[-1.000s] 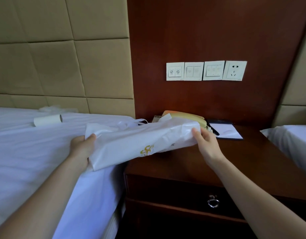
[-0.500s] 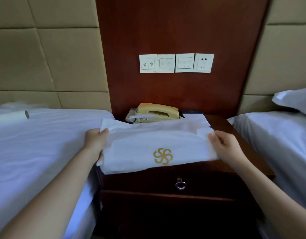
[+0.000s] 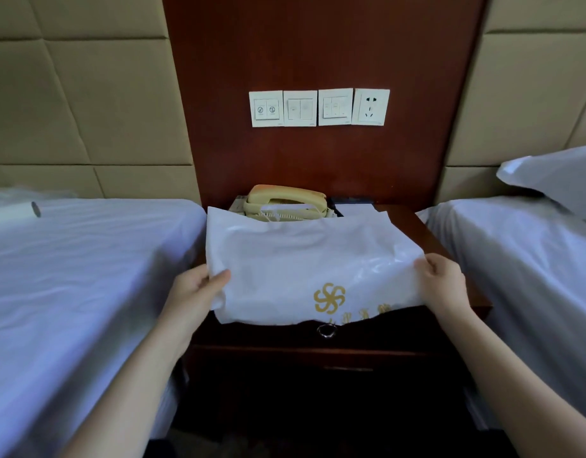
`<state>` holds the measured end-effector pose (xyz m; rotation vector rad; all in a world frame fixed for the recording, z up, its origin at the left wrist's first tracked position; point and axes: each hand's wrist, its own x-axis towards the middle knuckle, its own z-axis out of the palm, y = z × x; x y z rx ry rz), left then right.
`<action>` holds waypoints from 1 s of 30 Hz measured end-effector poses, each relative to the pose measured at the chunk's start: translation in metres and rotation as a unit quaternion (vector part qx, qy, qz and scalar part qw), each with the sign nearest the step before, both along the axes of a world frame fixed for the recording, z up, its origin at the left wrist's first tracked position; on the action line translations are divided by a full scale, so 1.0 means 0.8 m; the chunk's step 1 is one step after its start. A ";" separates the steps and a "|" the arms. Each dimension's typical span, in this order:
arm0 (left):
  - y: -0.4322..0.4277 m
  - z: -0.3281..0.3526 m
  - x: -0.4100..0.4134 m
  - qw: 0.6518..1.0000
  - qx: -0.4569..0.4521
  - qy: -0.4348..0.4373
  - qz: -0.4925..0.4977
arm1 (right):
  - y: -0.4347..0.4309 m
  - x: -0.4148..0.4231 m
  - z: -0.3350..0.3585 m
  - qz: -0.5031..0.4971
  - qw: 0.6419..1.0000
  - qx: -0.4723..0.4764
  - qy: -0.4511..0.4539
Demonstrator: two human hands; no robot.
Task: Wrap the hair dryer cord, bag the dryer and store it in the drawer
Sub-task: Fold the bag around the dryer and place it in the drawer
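A white bag with a gold pinwheel logo lies across the top of the dark wooden nightstand, its lower edge hanging over the front. My left hand grips the bag's left edge, thumb on top. My right hand pinches its right edge. The hair dryer and its cord are hidden; I cannot tell if they are inside the bag. Below the bag is the closed drawer front with a metal ring pull.
A beige telephone sits at the back of the nightstand, under a row of wall switches and a socket. White beds flank the nightstand; a white roll lies on the left bed, a pillow on the right.
The bag has come from over the left bed's edge onto the nightstand top, turned square to me, and has slid forward over the front edge. Both hands keep their hold.
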<state>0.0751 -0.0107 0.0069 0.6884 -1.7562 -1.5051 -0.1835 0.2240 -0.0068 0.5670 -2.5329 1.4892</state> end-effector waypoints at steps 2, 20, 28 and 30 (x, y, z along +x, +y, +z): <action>-0.004 0.002 -0.002 0.996 -0.071 -0.007 0.047 | -0.001 0.003 0.003 0.004 1.000 -0.004 -0.013; -0.040 0.006 -0.018 0.899 -0.221 -0.359 0.122 | 0.022 0.015 0.000 0.033 0.999 0.027 -0.009; -0.013 0.030 -0.026 0.936 -0.255 -0.135 0.202 | 0.003 -0.006 0.028 0.117 0.970 -0.103 -0.188; -0.008 0.035 -0.028 0.970 -0.198 -0.054 0.132 | -0.008 -0.013 0.030 0.104 0.972 -0.086 -0.195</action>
